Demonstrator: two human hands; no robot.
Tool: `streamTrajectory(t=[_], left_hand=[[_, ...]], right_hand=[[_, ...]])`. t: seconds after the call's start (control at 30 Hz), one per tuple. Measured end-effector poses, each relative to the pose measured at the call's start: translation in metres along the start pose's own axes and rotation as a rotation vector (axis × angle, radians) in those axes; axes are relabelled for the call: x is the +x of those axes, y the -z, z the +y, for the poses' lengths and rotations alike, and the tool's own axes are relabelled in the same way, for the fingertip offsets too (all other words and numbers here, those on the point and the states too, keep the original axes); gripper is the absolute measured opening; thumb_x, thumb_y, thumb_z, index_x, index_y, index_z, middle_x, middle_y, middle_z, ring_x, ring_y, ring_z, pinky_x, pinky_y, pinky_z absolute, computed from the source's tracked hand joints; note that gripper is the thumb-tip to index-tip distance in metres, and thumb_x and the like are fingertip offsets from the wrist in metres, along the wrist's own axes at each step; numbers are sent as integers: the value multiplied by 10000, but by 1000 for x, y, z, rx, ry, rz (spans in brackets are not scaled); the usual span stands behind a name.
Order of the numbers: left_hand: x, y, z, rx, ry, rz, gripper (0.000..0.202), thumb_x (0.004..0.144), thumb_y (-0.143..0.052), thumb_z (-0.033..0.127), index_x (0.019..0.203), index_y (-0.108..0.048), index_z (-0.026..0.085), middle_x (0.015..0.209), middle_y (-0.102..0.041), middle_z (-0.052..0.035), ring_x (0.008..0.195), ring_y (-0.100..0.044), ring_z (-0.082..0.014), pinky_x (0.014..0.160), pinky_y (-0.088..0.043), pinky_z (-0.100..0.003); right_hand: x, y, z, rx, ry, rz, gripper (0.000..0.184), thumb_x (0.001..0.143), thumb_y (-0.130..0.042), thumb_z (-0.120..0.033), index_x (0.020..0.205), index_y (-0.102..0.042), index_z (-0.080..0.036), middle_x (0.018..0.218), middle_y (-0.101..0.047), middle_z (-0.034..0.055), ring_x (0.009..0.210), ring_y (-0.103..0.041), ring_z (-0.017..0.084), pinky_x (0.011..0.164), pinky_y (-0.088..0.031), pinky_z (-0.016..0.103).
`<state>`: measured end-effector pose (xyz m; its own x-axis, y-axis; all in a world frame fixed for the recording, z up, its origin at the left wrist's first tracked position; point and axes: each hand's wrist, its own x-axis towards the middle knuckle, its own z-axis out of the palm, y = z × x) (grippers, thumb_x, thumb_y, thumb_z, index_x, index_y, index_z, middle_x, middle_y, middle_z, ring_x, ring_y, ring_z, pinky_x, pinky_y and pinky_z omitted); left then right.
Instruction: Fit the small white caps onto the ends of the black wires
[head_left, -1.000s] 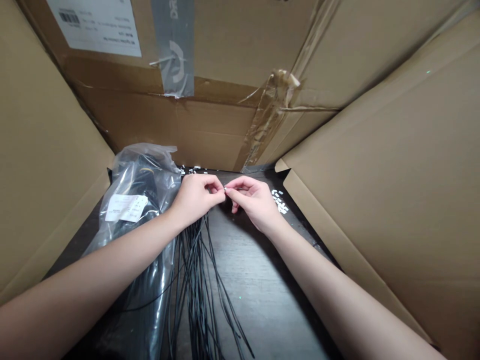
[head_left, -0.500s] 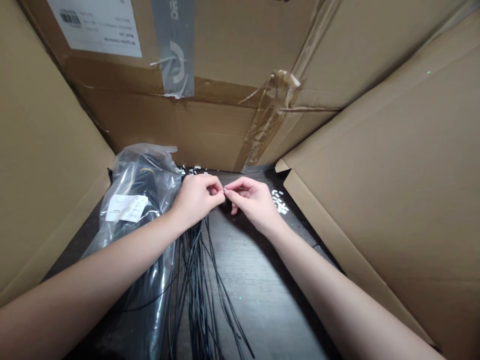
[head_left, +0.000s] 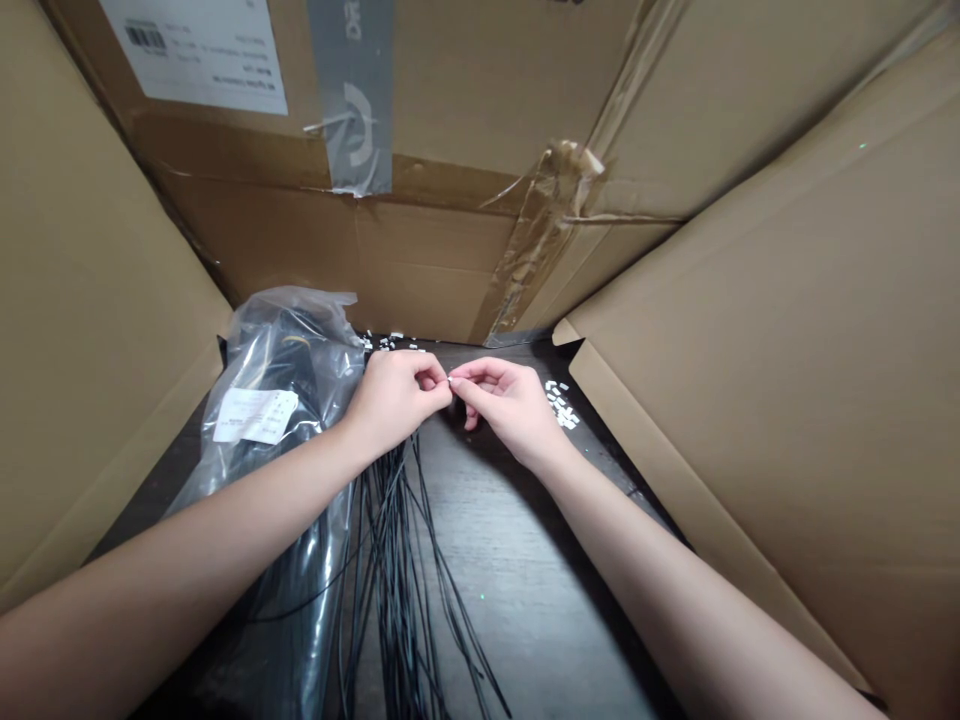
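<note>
My left hand [head_left: 394, 395] is closed in a pinch on the end of a thin black wire that belongs to a loose bundle of black wires [head_left: 397, 560] running back along the dark table [head_left: 510, 590]. My right hand [head_left: 506, 400] is also pinched, its thumb and forefinger holding a tiny white piece [head_left: 450, 380] right at the left hand's fingertips. The two hands touch at that point, above the far part of the table.
A clear plastic bag [head_left: 277, 400] of black wires with a white label lies at the left. Small white pieces lie scattered at the right [head_left: 561, 403] and at the back [head_left: 386, 341]. Cardboard walls [head_left: 787, 350] close in on the left, back and right.
</note>
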<state>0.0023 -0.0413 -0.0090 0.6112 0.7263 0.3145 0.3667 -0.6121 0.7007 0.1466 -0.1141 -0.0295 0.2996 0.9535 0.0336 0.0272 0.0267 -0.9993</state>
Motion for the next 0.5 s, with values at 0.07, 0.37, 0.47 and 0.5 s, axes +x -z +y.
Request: streamTrajectory(t=[0.07, 0.37, 0.47, 0.5], left_hand=[[0, 0, 0, 2, -4, 2, 108, 712, -627, 149, 657, -720, 158, 599, -668, 14, 574, -573, -115, 591, -395, -233], [-1, 0, -1, -16, -26, -2, 114, 724, -624, 146, 678, -728, 159, 614, -678, 12, 567, -562, -108, 602, -405, -230], [-1, 0, 1, -15, -28, 3, 116, 726, -624, 142, 680, -729, 159, 616, -681, 9, 565, -563, -109, 601, -408, -231], [-1, 0, 1, -17, -27, 4, 116, 726, -624, 143, 680, -729, 159, 618, -683, 8, 566, -565, -110, 602, -410, -231]], right_hand=[[0, 0, 0, -11, 1, -9, 310, 665, -787, -405, 782, -666, -145, 595, -624, -12, 422, -528, 86, 400, -468, 222], [1, 0, 1, 21, -16, 27, 324, 642, -805, -412, 771, -674, -145, 560, -591, -27, 438, -514, 86, 408, -483, 224], [1, 1, 1, 22, -27, 27, 330, 642, -805, -415, 781, -692, -137, 547, -591, -23, 435, -513, 92, 409, -483, 234], [1, 1, 2, 25, -29, 28, 325, 646, -803, -410, 783, -697, -135, 542, -591, -23, 436, -514, 94, 412, -484, 237]])
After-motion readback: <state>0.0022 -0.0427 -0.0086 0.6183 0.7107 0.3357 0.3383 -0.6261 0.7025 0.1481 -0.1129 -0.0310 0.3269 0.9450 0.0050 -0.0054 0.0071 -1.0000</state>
